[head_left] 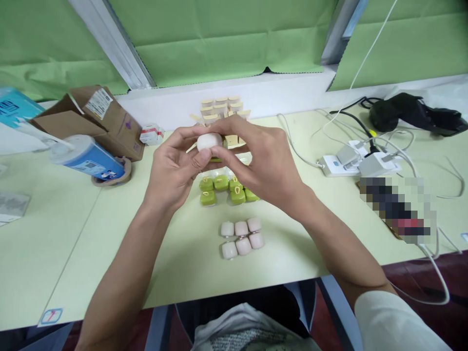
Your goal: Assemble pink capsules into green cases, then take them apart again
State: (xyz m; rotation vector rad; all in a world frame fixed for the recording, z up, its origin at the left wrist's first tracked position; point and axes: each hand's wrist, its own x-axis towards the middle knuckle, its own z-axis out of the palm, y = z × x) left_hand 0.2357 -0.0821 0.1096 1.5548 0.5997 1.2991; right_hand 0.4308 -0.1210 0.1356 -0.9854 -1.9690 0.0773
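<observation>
Raised over the middle of the table, my left hand (171, 163) and my right hand (265, 163) both close their fingers around a small white rounded case (209, 142). Both thumbs press near its lower edge. A bit of green shows behind it, partly hidden by my fingers, and I cannot tell whether it belongs to the same piece. Below my hands sit several green rounded cases (208, 197) with small yellow loops on top. Closer to me, several pale pinkish-white cases (243, 246) stand in two rows.
Several cream-coloured pieces (221, 108) stand by the wall behind my hands. At left are a cardboard box (124, 124), a blue-white tub (91, 158) and a small red-white box (151, 134). A power strip (338, 165), cables and a blurred-out phone-like object (395, 209) lie at right.
</observation>
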